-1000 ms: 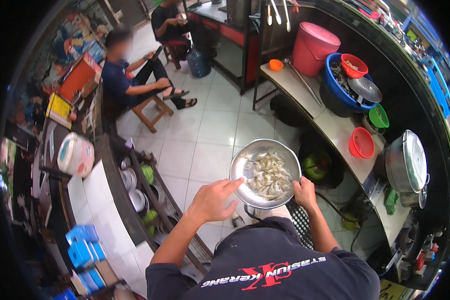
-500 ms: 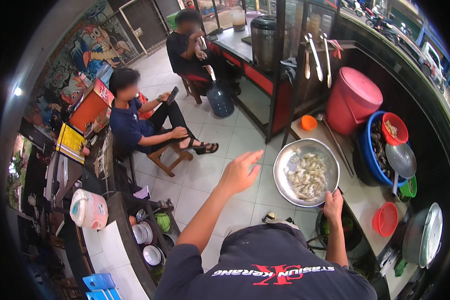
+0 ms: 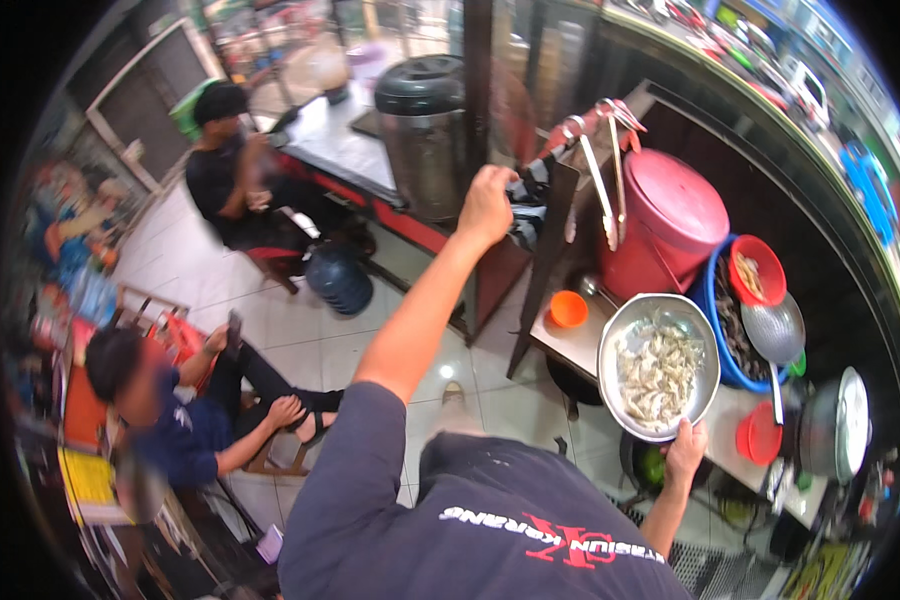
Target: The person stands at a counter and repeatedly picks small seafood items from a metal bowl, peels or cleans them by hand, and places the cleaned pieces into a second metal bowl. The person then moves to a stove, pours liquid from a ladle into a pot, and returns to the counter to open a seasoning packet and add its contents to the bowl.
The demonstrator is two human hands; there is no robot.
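My right hand (image 3: 684,455) grips the near rim of a round metal bowl (image 3: 711,385), thumb over the edge. Inside lies a pile of pale, raw shrimp (image 3: 656,370). The bowl is tilted slightly and held beside the counter's near edge. With my arm stretched forward, my left hand (image 3: 487,208) closes on a dark and grey cloth (image 3: 532,190) hanging at the corner of the stall frame. Its fingertips are partly hidden by the cloth. Just right of the cloth hang metal tongs (image 3: 598,180).
On the counter (image 3: 735,405) stand an orange cup (image 3: 568,309), a lidded red bucket (image 3: 670,215), a blue tub (image 3: 715,300) with a red basket and skimmer (image 3: 773,325), and a large pot (image 3: 838,430). Two seated people are left, near a blue water jug (image 3: 338,278).
My left hand has reached forward from empty air to the hanging cloth and closed on it. I have stepped forward and turned right, carrying the bowl along in my right hand.
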